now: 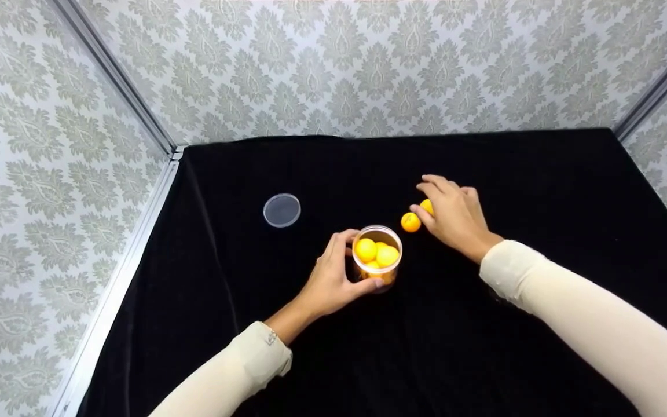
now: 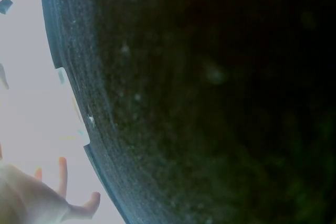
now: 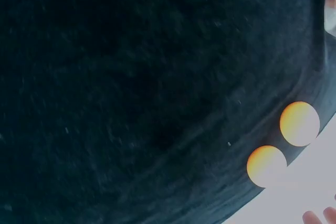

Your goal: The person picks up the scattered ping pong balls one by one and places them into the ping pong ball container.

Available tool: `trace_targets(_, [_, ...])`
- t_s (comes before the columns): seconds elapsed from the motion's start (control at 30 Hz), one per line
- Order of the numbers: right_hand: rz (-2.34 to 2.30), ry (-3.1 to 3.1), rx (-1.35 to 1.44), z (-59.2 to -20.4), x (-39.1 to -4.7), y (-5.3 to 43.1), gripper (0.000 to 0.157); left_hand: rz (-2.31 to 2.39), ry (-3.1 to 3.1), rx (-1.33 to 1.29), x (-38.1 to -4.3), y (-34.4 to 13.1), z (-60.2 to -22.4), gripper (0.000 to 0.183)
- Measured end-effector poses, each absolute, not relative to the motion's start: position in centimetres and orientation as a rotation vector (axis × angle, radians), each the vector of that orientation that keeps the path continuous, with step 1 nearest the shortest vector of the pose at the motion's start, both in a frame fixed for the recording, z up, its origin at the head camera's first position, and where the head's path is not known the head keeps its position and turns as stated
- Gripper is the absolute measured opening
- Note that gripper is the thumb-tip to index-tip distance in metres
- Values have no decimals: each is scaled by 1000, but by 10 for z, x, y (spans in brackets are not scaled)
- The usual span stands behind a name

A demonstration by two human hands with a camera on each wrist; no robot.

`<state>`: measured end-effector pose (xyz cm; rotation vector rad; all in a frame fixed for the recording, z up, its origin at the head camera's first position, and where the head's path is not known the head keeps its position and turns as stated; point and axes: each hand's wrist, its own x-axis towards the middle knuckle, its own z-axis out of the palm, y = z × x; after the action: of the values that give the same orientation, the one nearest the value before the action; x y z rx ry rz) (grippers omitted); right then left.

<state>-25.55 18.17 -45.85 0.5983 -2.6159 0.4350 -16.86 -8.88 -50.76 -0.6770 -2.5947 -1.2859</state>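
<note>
My left hand (image 1: 333, 275) grips a clear round jar (image 1: 388, 280) from its left side, thumb along the near side and fingers behind. Orange ping-pong balls (image 1: 366, 249) fill the jar up close to its open mouth. Over to the right, my right hand (image 1: 455, 214) reaches above the table with its fingers loosely bent. Beside its thumb lies one orange ball (image 1: 410, 222); a second ball (image 1: 427, 206) is partly hidden behind the hand. Both loose balls (image 3: 300, 124) show in the right wrist view, apart from the fingertips (image 3: 311, 217) at the bottom corner.
A clear round lid (image 1: 282, 210) lies flat on the black cloth (image 1: 241, 174), left of the jar and farther back. Patterned wall panels (image 1: 333, 69) stand behind and at both sides, with a metal frame post (image 1: 119, 75) at the left corner.
</note>
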Motion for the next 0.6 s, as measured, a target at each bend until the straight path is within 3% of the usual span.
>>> trace_targets(0.6, [391, -2677, 618, -489, -249, 177, 43, -1295, -2599, -659, -168, -88, -508, 90])
